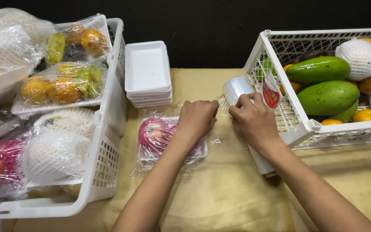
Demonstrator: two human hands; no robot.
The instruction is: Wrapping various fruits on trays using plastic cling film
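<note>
Both forearms reach in from the bottom edge over the yellow cloth-covered table (220, 193). My left hand (197, 118) is curled shut, pinching the edge of the clear cling film and pressing down on the white foam tray with a red apple in a pink foam net (157, 135), which lies on the cloth between the two crates. My right hand (254, 122) is closed round the roll of clear plastic wrap (236, 89), thumb on top, just beside the white plastic crate of green mangoes and oranges (301, 126). To do this well, I judge the film should stay taut between my hands, the tray pinned flat, so the sheet lies smooth without creases. A stack of empty white foam trays (147, 73) waits behind, near the white crate of wrapped fruit packs (104, 163).
</note>
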